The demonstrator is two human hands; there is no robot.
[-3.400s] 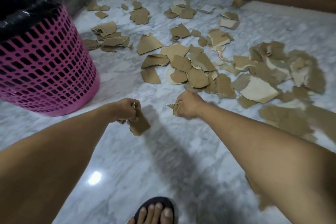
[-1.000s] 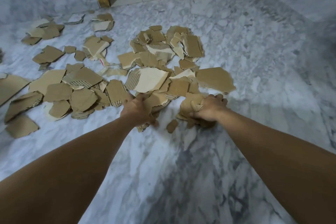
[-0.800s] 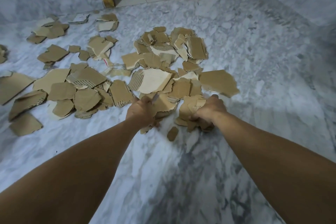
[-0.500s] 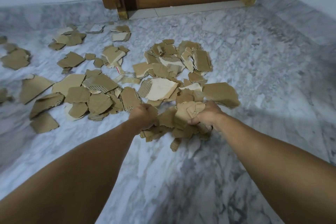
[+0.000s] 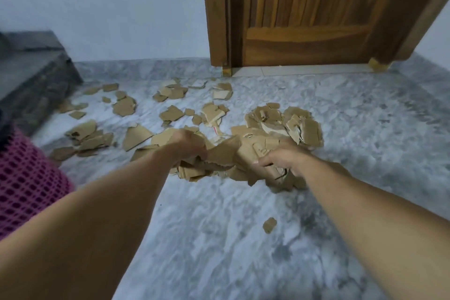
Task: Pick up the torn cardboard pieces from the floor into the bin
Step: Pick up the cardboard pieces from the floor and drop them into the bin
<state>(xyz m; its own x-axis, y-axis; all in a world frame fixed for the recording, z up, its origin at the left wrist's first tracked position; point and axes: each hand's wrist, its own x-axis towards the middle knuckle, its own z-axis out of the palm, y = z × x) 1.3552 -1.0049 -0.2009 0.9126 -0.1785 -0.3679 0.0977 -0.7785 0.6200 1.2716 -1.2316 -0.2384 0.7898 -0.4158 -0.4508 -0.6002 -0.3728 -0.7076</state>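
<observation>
A bundle of torn brown cardboard pieces (image 5: 229, 158) hangs above the marble floor between both my hands. My left hand (image 5: 191, 145) grips its left side and my right hand (image 5: 280, 159) grips its right side, fingers curled round the pieces. One small scrap (image 5: 269, 225) is below the bundle, in the air or on the floor. More torn pieces lie scattered on the floor: a heap (image 5: 287, 122) behind my right hand and loose ones (image 5: 124, 107) toward the left. The pink mesh bin (image 5: 26, 182) with a black liner shows at the left edge.
A wooden door (image 5: 309, 12) and its frame stand at the back. A dark stone step (image 5: 31, 73) rises at the back left beside the bin. White wall fills the upper left. Grey marble floor (image 5: 219, 238) lies in front of me.
Both hands have lifted the gathered bundle off the floor and drawn it toward me. A small scrap has dropped from it. The view has tilted up and left, bringing the bin into sight.
</observation>
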